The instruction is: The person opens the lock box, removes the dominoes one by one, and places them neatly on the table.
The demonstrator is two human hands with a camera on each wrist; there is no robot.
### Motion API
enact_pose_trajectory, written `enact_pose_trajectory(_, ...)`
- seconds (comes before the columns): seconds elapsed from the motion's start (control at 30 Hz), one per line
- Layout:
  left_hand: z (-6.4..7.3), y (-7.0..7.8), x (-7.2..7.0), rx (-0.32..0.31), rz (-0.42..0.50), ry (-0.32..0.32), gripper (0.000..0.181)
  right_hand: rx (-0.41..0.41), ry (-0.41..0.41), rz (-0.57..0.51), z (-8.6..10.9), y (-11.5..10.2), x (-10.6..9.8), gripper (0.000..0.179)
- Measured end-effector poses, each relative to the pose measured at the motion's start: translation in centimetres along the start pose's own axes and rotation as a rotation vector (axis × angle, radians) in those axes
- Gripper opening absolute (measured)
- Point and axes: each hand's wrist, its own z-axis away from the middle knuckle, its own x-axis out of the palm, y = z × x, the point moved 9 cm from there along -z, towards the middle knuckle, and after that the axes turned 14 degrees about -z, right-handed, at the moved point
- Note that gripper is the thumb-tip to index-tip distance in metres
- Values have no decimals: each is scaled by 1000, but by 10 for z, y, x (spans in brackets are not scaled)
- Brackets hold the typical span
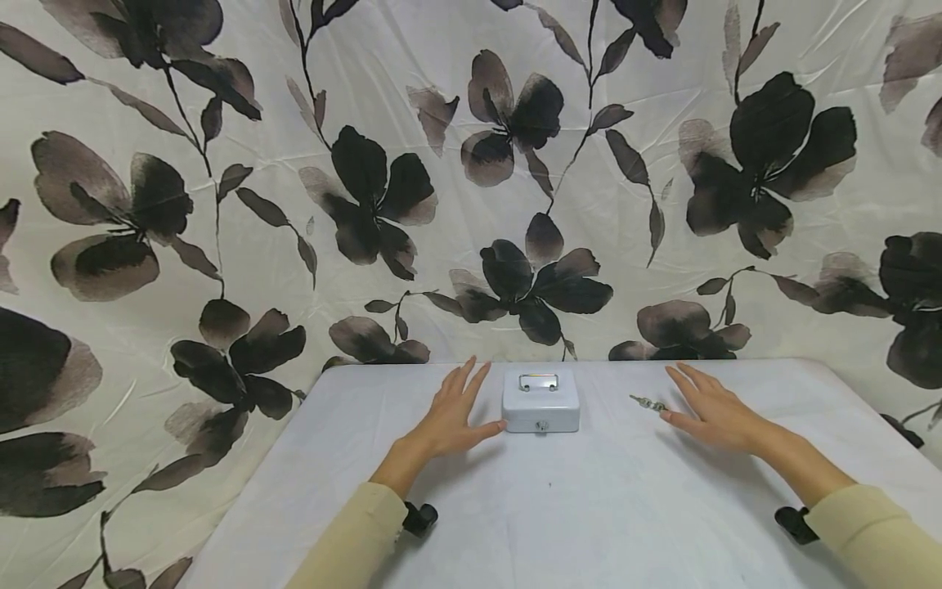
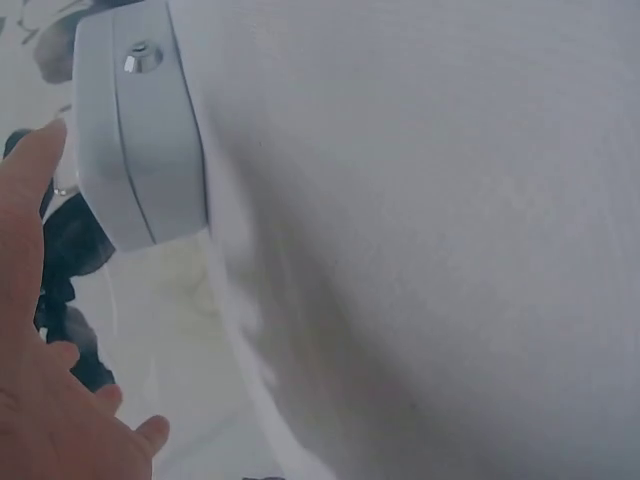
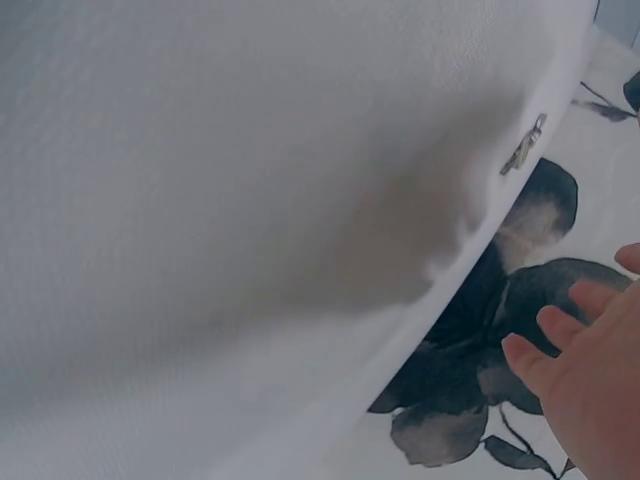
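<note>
A small white cash box point(image 1: 540, 409) with a silver handle on its lid stands near the far side of the table, lid down. Its round lock point(image 2: 143, 57) faces the near side. Just left of the box is my left hand point(image 1: 450, 419), fingers spread and straight, the thumb tip close to the box's edge; whether they touch I cannot tell. A small bunch of keys point(image 1: 649, 403) lies on the cloth to the right of the box. Beside the keys, my right hand point(image 1: 710, 413) hovers with extended fingers and holds nothing; the right wrist view shows the keys point(image 3: 523, 147) apart from it.
White cloth covers the table point(image 1: 545, 523), whose far edge meets a hanging floral curtain point(image 1: 515, 164). Dark wrist camera mounts point(image 1: 421, 519) sit under both cream sleeves point(image 1: 353, 536).
</note>
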Motion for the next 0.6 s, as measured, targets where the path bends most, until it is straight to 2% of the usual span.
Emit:
enact_pose_trajectory(0.17, -1, 3, 3, 4, 118, -8, 103, -20, 8, -48, -3, -2, 3, 82)
enact_pose_trajectory(0.37, -4, 4, 8, 8, 185, -18, 108, -56, 19, -106, -7, -5, 5, 83)
enact_pose_trajectory(0.6, -9, 10, 10, 16, 277, -18, 113, -29, 1, -180, -13, -6, 8, 86)
